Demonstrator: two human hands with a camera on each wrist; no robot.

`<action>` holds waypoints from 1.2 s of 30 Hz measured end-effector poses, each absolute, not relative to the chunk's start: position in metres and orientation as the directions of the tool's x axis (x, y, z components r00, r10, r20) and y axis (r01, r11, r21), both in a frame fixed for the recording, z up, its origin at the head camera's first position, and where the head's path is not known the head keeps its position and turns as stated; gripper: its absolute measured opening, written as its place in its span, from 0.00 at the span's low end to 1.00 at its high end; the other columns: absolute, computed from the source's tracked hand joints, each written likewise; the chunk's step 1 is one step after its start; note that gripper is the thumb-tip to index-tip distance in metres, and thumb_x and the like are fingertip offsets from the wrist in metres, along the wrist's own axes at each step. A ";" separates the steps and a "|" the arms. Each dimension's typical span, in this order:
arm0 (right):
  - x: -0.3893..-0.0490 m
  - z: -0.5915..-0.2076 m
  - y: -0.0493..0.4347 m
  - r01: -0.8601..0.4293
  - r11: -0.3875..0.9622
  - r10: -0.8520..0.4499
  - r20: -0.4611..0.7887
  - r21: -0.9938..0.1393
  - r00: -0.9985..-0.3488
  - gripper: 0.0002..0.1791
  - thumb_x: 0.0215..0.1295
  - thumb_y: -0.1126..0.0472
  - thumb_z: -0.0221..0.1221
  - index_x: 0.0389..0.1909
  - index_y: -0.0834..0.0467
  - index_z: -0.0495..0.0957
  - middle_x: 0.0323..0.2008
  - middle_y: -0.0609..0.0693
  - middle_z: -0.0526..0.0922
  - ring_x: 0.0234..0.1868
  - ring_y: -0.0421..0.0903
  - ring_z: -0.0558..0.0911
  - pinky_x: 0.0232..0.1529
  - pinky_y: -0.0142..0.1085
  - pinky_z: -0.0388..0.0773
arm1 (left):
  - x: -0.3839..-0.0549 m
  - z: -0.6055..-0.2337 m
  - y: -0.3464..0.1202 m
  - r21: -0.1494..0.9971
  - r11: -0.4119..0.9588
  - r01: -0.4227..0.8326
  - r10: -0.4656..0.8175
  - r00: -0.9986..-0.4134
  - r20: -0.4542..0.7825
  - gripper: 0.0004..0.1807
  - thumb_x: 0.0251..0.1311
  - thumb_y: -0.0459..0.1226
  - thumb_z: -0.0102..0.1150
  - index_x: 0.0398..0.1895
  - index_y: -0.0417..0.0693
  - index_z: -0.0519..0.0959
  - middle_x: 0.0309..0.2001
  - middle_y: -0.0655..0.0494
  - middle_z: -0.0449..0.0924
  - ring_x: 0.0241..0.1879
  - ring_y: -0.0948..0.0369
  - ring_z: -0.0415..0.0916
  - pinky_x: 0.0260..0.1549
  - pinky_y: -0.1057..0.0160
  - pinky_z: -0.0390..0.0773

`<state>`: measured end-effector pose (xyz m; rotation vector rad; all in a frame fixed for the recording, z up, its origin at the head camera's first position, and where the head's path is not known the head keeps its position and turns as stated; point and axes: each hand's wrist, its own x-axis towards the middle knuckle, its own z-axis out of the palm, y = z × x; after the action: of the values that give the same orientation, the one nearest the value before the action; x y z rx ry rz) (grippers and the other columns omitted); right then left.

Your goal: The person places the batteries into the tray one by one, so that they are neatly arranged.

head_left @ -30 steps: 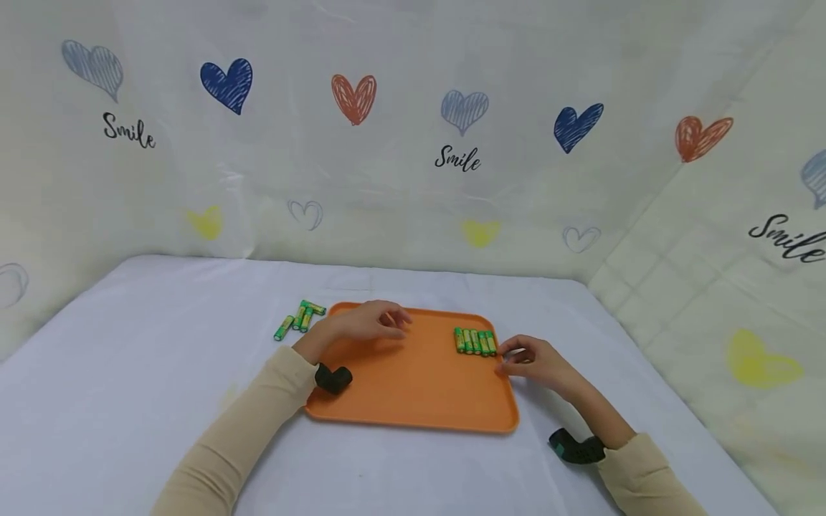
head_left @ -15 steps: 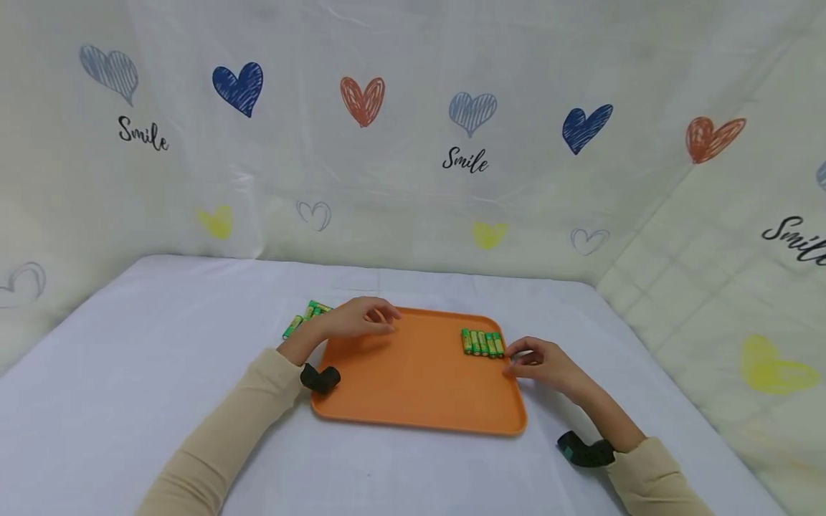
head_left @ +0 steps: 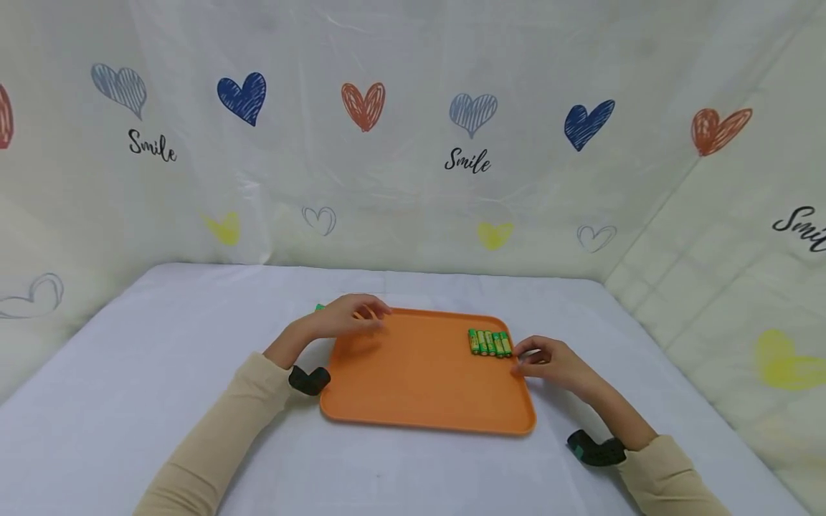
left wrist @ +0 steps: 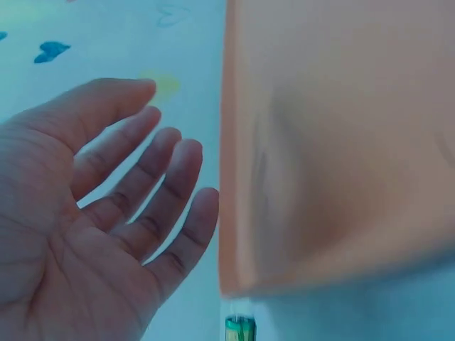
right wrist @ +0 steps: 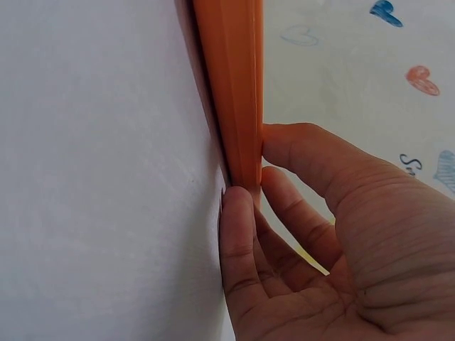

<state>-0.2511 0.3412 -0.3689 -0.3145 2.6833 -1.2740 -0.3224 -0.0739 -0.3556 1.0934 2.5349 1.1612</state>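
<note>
An orange tray (head_left: 426,380) lies on the white-covered table. Inside it, by the right rim, several green batteries (head_left: 490,343) are lined up side by side. My left hand (head_left: 348,315) is over the tray's far left corner, fingers loosely bent and holding nothing; its bare palm (left wrist: 92,227) faces the left wrist camera. Another green battery (left wrist: 240,329) shows beyond the tray's edge in that view, mostly hidden by the hand in the head view. My right hand (head_left: 548,362) holds the tray's right rim, the thumb (right wrist: 298,142) against its edge and the other fingers curled beside it.
White cloth (head_left: 193,344) covers the table to the left of the tray and in front of it. A pale wall sheet (head_left: 413,179) printed with hearts and "Smile" rises behind the table and along its right side. Each wrist wears a black strap device (head_left: 310,380).
My left hand has moved left across the tray, now hiding most of the loose batteries beyond its far left corner. My right hand stays at the right rim. The head view has shifted slightly.
</note>
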 end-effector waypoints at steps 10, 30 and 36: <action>-0.249 -0.367 0.340 -0.134 0.608 -0.267 -0.043 -0.783 -0.963 0.22 0.60 0.57 0.68 0.49 0.66 0.75 0.40 0.53 0.80 0.39 0.44 0.78 0.38 0.30 0.75 | -0.318 -0.357 -0.096 0.710 0.472 0.523 0.623 -0.768 0.151 0.18 0.65 0.38 0.61 0.55 0.40 0.78 0.47 0.51 0.80 0.46 0.56 0.77 0.51 0.56 0.75; -0.247 -0.367 0.340 -0.127 0.610 -0.270 -0.054 -0.782 -0.961 0.22 0.61 0.57 0.67 0.50 0.67 0.74 0.42 0.53 0.79 0.40 0.45 0.77 0.39 0.30 0.76 | -0.311 -0.362 -0.154 0.691 0.566 0.449 0.530 -0.841 0.112 0.19 0.66 0.40 0.60 0.56 0.42 0.77 0.48 0.51 0.80 0.46 0.55 0.77 0.50 0.55 0.76; -0.247 -0.366 0.339 -0.139 0.607 -0.281 -0.048 -0.783 -0.959 0.22 0.62 0.58 0.67 0.50 0.67 0.74 0.42 0.54 0.79 0.41 0.45 0.77 0.38 0.30 0.76 | -0.308 -0.363 -0.172 0.682 0.602 0.416 0.488 -0.867 0.098 0.20 0.65 0.39 0.61 0.58 0.40 0.77 0.47 0.51 0.80 0.47 0.54 0.77 0.50 0.54 0.76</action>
<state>-0.2470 0.3394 -0.3662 -0.3507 2.6647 -1.2769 -0.3076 -0.1718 -0.3625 0.7708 2.7220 1.1202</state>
